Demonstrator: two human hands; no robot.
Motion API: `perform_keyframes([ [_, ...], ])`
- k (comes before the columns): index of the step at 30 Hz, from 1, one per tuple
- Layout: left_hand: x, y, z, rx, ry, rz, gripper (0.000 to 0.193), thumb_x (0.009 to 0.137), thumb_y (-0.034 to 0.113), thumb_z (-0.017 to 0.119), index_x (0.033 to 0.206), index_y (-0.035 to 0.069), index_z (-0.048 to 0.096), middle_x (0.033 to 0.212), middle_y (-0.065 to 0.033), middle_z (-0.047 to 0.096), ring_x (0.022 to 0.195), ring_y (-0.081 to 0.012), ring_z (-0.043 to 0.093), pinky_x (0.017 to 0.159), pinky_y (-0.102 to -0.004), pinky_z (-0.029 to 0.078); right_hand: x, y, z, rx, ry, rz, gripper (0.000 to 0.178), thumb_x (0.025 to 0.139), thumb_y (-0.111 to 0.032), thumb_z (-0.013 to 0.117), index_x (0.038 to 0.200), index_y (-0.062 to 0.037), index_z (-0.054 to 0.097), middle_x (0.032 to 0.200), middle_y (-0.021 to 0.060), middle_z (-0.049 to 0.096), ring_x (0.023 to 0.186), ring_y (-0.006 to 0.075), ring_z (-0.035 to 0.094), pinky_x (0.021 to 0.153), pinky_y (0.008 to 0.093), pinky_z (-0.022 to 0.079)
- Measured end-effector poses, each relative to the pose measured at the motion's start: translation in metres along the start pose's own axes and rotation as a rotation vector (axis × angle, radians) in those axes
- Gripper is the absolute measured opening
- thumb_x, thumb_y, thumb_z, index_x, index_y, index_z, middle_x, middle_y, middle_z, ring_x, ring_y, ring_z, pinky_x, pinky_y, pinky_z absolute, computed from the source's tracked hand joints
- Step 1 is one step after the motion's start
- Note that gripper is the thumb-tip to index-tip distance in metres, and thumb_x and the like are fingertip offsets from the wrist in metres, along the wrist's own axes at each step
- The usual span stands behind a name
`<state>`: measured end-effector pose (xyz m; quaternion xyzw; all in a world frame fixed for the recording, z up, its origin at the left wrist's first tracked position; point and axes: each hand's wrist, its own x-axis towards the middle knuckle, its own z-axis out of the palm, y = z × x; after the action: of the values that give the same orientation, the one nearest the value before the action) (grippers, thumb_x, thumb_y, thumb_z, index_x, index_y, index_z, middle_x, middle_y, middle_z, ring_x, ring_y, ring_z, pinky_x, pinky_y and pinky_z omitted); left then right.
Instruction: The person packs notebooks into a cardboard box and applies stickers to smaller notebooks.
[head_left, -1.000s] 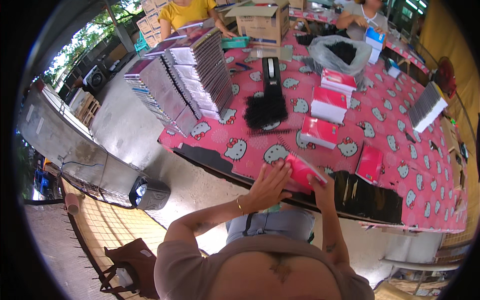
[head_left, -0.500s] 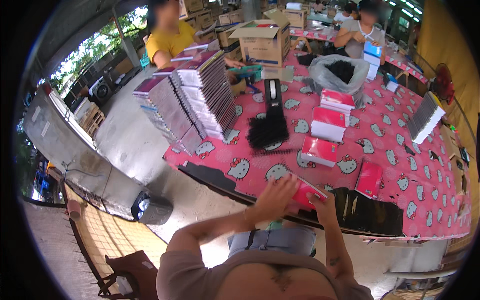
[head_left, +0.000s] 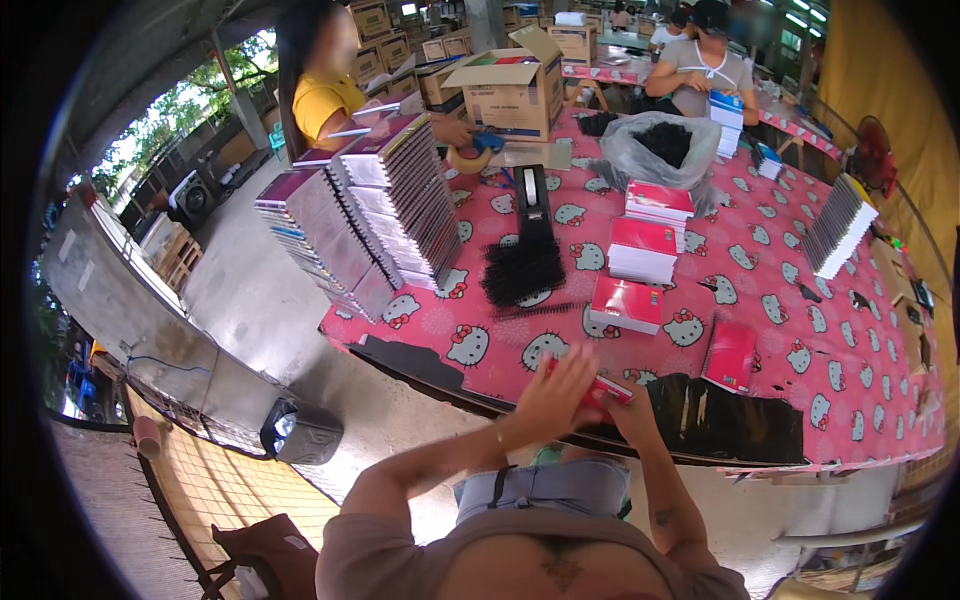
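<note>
A small red-covered notebook (head_left: pixel 612 389) is tilted up at the table's near edge, with much of it behind my hands. My right hand (head_left: pixel 634 415) grips its right end. My left hand (head_left: pixel 556 394) lies across its left side, fingers stretched out and slightly blurred. Just beyond stands a short stack of red notebooks (head_left: pixel 626 303). To the right, a red spiral notebook (head_left: pixel 731 357) lies flat. Black binding coils (head_left: pixel 524 272) are heaped in front of a black tape dispenser (head_left: pixel 532 200).
Tall stacks of spiral notebooks (head_left: pixel 400 205) rise at the left. More red stacks (head_left: pixel 643 250), a plastic bag of black coils (head_left: pixel 655 150) and a cardboard box (head_left: pixel 510 95) stand farther back. Upright notebooks (head_left: pixel 838 230) stand right. Two people work across the pink patterned table (head_left: pixel 780 400).
My left hand has shifted slightly over the notebook, which now shows more edge-on. The view has shifted a little. The person in yellow has drawn upright, holding a tape roll.
</note>
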<state>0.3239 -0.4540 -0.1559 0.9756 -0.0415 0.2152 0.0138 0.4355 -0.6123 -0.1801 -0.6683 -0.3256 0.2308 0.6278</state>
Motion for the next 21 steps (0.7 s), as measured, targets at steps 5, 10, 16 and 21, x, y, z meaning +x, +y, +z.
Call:
perform_keyframes([
  [5, 0.021, -0.004, 0.001, 0.062, 0.120, -0.007, 0.088, 0.090, 0.063, 0.049, 0.147, -0.004, 0.037, 0.154, -0.0234, 0.035, 0.145, -0.0382, 0.031, 0.114, -0.0630, 0.020, 0.005, 0.006, -0.005, -0.028, -0.057, -0.004, 0.029, 0.091, -0.008, 0.068, 0.119, 0.0002, 0.067, 0.101, 0.0076, 0.071, 0.091, 0.0096, 0.060, 0.084, 0.0274, 0.050],
  [10, -0.046, 0.014, 0.040, -0.154, 0.040, 0.101, 0.086, 0.092, 0.062, 0.047, 0.147, -0.003, 0.037, 0.154, -0.0231, 0.035, 0.145, -0.0395, 0.030, 0.114, -0.0658, 0.016, 0.003, 0.003, 0.000, -0.049, -0.054, -0.082, 0.033, 0.086, -0.003, 0.068, 0.119, -0.0009, 0.065, 0.103, 0.0096, 0.072, 0.092, 0.0133, 0.064, 0.085, 0.0297, 0.051],
  [16, -0.010, 0.006, 0.011, 0.057, 0.053, 0.070, 0.084, 0.090, 0.063, 0.049, 0.147, 0.002, 0.039, 0.154, -0.0205, 0.036, 0.145, -0.0339, 0.032, 0.112, -0.0609, 0.024, 0.010, -0.011, 0.003, -0.155, -0.135, 0.002, 0.038, 0.080, 0.001, 0.066, 0.118, -0.0015, 0.066, 0.109, 0.0138, 0.070, 0.099, 0.0243, 0.067, 0.087, 0.0348, 0.052],
  [21, 0.006, 0.012, 0.011, 0.031, 0.038, 0.004, 0.082, 0.094, 0.057, 0.048, 0.148, -0.002, 0.036, 0.156, -0.0213, 0.033, 0.146, -0.0372, 0.029, 0.113, -0.0664, 0.017, 0.012, 0.006, 0.008, -0.045, -0.049, -0.117, 0.037, 0.080, 0.001, 0.067, 0.117, -0.0018, 0.067, 0.105, 0.0149, 0.071, 0.095, 0.0226, 0.068, 0.086, 0.0339, 0.052],
])
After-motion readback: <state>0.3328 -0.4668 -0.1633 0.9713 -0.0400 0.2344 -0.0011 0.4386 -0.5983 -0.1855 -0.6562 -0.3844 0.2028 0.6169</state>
